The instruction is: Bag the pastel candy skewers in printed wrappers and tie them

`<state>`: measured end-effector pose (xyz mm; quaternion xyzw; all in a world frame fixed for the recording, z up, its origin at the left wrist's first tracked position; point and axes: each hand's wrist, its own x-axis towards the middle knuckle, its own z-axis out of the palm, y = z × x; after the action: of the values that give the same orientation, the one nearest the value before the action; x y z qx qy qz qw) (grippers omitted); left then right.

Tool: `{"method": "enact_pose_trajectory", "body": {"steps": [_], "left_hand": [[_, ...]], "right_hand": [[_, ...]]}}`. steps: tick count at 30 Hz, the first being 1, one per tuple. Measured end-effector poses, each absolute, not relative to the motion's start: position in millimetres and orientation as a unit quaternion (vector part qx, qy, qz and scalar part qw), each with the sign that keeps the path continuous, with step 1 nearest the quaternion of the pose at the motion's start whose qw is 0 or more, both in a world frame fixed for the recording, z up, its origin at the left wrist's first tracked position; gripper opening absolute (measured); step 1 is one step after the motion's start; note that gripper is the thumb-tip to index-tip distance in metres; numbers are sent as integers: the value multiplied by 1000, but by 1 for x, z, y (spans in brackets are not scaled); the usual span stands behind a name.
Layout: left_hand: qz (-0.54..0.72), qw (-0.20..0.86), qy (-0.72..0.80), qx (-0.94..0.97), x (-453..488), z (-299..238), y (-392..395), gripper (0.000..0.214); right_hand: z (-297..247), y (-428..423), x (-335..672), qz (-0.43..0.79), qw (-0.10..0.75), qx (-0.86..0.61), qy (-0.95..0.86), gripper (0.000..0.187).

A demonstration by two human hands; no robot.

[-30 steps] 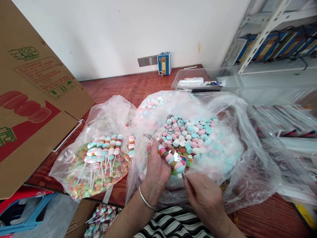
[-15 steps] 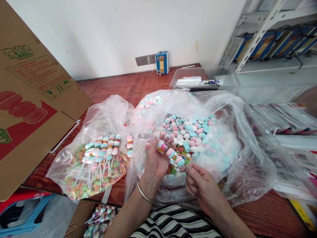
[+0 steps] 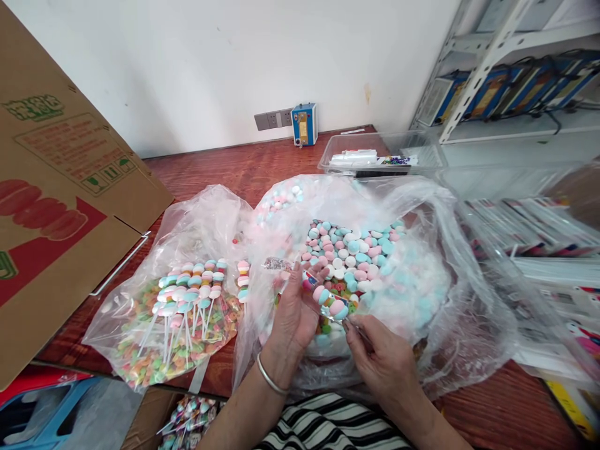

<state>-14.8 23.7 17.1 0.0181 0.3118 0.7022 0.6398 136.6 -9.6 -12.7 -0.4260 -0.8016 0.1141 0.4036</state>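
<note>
Taking the candy skewer as the centre of a clock, this skewer of pink and light-blue puffy pieces in a shiny printed wrapper (image 3: 330, 304) is between the two hands, above an open bag of clear thin plastic (image 3: 478, 337). At nine o'clock, the left hand (image 3: 296, 315) has its grip closed around the upper part of the wrapper. At four o'clock, the right hand (image 3: 382, 350) has its grip pinched, thumb against finger, on the lower end. Loose pink, blue and white round candies (image 3: 347, 253) lie at twelve to one o'clock. At nine o'clock, farther away, several unwrapped skewers with white sticks (image 3: 190, 289) rest upon a clear bag of colourful gummy candies (image 3: 145, 369). Both bags lie on the red-brown wooden table (image 3: 225, 165).
</note>
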Motion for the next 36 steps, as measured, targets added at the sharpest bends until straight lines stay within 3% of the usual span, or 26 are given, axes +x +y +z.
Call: {"method": "enact_pose_trajectory", "body": {"steps": [6,12,14,17,20,23,26,28,33,36], "left_hand": [[719,624,306,-13,-27,19,31,8],[711,647,274,-24,-19,25,29,10],[707,661,251,-18,-17,23,30,8],[714,651,258,-19,-13,20,31,12],[711,639,291,-34,-9,20,31,20],[705,625,330,-58,-5,20,31,21],[698,620,352,-67,1,19,29,21],[697,627,344,-56,2,18,27,21],[695,652,302,-1,-9,21,25,15],[708,640,298,6,-18,21,28,13]], "right_hand": [[-8,-11,139,221,402,-446,-768,17],[-10,-16,135,581,340,-453,-585,39],[-13,-18,132,647,333,-446,-522,42],[-13,-22,129,548,372,-463,-589,36],[-10,-23,129,277,414,-434,-751,21],[-11,-22,131,45,404,-366,-837,8],[-14,-19,132,-1,389,-342,-855,11],[-13,-15,133,76,408,-384,-825,11],[-3,-8,139,428,403,-484,-648,30],[-2,-7,140,535,409,-472,-568,35]]}}
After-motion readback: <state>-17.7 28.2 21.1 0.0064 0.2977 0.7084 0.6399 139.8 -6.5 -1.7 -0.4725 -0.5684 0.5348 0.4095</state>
